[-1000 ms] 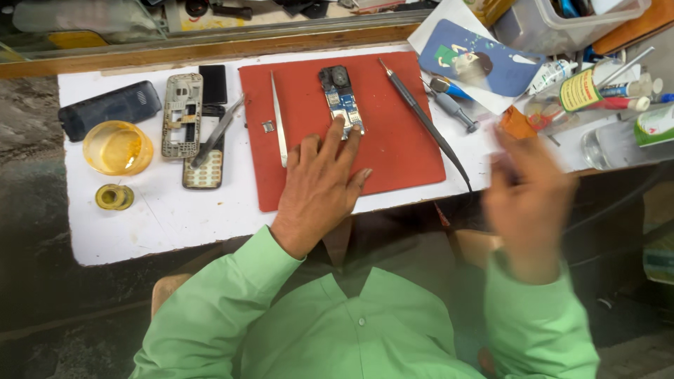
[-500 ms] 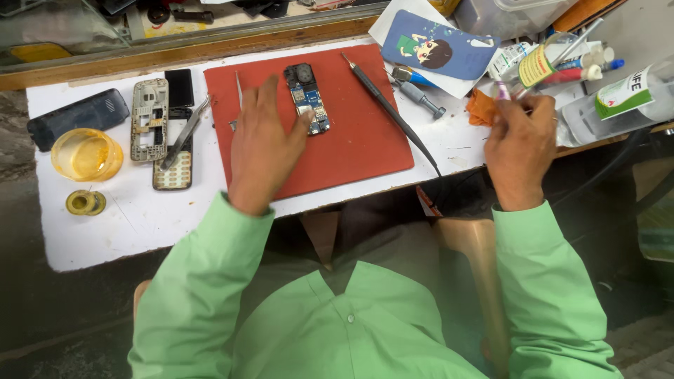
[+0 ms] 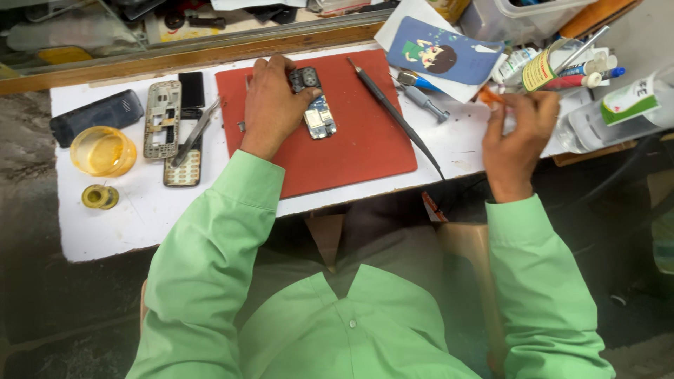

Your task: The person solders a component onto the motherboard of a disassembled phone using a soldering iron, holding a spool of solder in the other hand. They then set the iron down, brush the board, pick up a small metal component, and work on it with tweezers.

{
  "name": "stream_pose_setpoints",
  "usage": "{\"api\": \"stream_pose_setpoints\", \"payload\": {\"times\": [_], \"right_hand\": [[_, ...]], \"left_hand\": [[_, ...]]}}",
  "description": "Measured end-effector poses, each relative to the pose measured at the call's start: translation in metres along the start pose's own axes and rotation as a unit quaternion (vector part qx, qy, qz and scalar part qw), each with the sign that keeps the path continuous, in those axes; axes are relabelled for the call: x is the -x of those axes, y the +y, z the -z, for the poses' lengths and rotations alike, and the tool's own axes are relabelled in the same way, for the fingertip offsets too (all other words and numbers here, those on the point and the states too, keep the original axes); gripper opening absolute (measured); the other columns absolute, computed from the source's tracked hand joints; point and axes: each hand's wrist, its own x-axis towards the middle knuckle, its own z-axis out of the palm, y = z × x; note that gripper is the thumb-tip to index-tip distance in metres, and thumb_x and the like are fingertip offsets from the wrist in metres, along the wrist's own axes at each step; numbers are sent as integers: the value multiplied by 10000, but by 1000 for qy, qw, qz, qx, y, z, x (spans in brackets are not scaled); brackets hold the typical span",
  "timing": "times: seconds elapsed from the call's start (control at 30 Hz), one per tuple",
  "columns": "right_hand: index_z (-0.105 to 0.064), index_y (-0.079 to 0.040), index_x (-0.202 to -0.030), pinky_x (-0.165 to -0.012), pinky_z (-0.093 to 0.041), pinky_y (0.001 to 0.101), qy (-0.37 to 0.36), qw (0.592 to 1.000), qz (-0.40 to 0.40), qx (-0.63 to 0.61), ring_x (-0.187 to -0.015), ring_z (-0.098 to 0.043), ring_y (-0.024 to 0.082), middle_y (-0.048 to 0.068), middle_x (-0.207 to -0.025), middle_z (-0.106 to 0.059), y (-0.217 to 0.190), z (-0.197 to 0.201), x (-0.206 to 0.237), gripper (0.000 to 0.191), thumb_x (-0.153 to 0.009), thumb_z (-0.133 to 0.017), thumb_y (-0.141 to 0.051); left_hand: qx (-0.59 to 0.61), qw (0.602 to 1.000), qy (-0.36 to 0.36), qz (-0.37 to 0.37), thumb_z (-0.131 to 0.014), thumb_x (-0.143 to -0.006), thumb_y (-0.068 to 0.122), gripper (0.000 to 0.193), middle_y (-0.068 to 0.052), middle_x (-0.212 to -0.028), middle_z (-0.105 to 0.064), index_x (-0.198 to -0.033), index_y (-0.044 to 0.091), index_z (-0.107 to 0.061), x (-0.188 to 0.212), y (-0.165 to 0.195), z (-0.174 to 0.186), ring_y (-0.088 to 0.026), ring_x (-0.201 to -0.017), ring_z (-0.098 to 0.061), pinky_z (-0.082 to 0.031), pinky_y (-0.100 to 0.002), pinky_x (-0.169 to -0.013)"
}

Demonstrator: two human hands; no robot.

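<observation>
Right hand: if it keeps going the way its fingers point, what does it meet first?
The right hand points up and slightly left. First in line looks like the small orange piece at its fingertips, then the blue illustrated card; height is unclear.

Bare phone circuit board flat on red mat.

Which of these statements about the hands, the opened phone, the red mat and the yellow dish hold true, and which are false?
1. The left hand rests on the opened phone. True.
2. The opened phone lies on a blue mat. False: the red mat.
3. The right hand pinches a small orange piece. True.
4. The yellow dish sits on the red mat. False: on the white table, left of it.
</observation>
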Motion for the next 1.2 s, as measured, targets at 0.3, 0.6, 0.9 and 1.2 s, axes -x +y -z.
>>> {"api": "stream_pose_setpoints", "payload": {"times": [0.3, 0.6, 0.9, 1.2], "right_hand": [[-592, 29, -1175, -714, -559, 272, 98, 855, -163, -482, -854, -647, 139, 100, -1099, -671, -30, -1, -11, 91, -1111, -657, 25], [-693, 37, -1213, -826, -587, 269, -75, 922, -88, -369, -956, -691, 173, 109, -1128, -647, -158, -38, 6, 250, -971, -668, 97], [-725, 3, -1207, -844, -505, 428, -70, 982, 125, -121, -994, -564, 320, 123, -1066, -553, -195, -79, -19, 360, -856, -705, 84], [-732, -7, -1149, -796, -469, 441, -92, 984, 106, -109, -943, -540, 310, 118, -1001, -528, -189, -80, -16, 314, -844, -709, 61]], "left_hand": [[353, 934, -53, -4, -773, -904, 27, 410, -80, -880, -748, -1207, 35, -496, -3, -10, 0, -79, -754, -687, -531, -253, -648], [402, 913, -70, -33, -714, -959, -1, 312, -35, -981, -764, -1241, 9, -580, -6, -15, -5, -46, -818, -657, -532, -225, -726], [435, 894, -105, -14, -654, -1015, 34, 271, -21, -714, -695, -1269, 31, -559, -4, -15, -4, -17, -607, -575, -407, -235, -535], [391, 916, -91, 11, -672, -990, 60, 308, -38, -698, -721, -1274, 12, -563, -6, -17, -5, -17, -558, -547, -389, -234, -502]]}}
